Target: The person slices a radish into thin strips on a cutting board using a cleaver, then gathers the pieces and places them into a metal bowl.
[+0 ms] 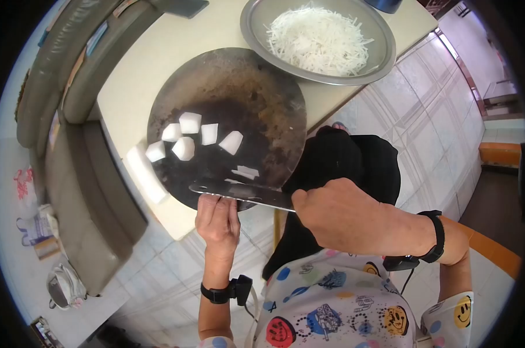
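My right hand point(331, 210) is wrapped round the handle of a kitchen knife point(251, 195), its blade pointing left across the near part of a round, dark chopping board point(262, 110). Close against the blade's near side, my left hand point(217, 221) has its fingers bent and pressed together at the board's edge. Whatever those fingers hold is hidden. A few thin white slices point(246, 171) lie just beyond the blade. Farther up the board sit several white vegetable chunks point(184, 148), perhaps radish.
A metal bowl point(384, 64) of white shreds point(317, 40) stands at the board's far right. A long white block point(144, 174) lies along the board's left edge on the cream table point(129, 87). Grey-brown seating point(88, 197) is at left; tiled floor point(430, 98) lies right.
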`<action>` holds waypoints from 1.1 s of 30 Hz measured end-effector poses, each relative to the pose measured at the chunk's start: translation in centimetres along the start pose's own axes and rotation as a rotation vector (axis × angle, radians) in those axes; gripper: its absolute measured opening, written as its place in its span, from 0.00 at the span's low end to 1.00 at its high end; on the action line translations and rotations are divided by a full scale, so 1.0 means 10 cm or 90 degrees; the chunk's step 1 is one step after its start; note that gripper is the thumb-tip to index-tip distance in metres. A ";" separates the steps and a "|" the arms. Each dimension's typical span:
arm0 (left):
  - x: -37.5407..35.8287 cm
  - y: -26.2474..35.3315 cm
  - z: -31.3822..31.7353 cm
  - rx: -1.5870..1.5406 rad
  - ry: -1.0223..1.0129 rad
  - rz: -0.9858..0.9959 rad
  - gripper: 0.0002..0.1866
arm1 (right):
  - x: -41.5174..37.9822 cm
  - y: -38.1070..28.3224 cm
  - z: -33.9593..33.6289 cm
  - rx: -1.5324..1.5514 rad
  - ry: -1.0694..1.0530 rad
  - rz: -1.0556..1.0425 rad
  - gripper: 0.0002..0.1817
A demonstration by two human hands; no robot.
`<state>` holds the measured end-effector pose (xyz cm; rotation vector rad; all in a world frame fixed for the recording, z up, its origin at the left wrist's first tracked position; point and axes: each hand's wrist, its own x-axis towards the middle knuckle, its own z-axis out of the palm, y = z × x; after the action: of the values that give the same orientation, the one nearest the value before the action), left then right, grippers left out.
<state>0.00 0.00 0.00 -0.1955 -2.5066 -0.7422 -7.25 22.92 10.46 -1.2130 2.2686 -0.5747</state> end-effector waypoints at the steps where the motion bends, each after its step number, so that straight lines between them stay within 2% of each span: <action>1: 0.00 0.01 0.00 0.001 0.004 0.004 0.09 | -0.01 0.01 0.00 0.005 0.022 -0.013 0.08; 14: 0.08 0.05 0.04 -0.009 0.035 0.024 0.11 | 0.40 0.13 0.12 0.055 0.080 -0.052 0.05; 18: 0.04 0.04 0.06 -0.020 0.042 0.013 0.12 | 0.36 0.13 0.15 0.055 0.096 -0.061 0.05; 21: 0.06 0.06 0.05 -0.008 0.051 0.019 0.11 | 0.24 0.13 0.15 0.104 0.114 -0.005 0.02; 23: 0.06 0.06 0.06 -0.003 0.042 0.028 0.11 | 0.17 0.11 0.09 0.082 0.042 0.064 0.02; 26: 0.06 0.05 0.04 -0.018 0.032 0.024 0.11 | 0.10 0.12 0.08 0.063 0.082 0.034 0.02; 33: 0.06 0.05 0.01 -0.020 0.029 0.018 0.11 | 0.03 0.04 -0.02 0.069 0.064 0.023 0.04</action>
<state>-0.41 0.52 0.46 -0.2232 -2.4459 -0.7665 -7.73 22.92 10.34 -1.1112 2.3047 -0.7492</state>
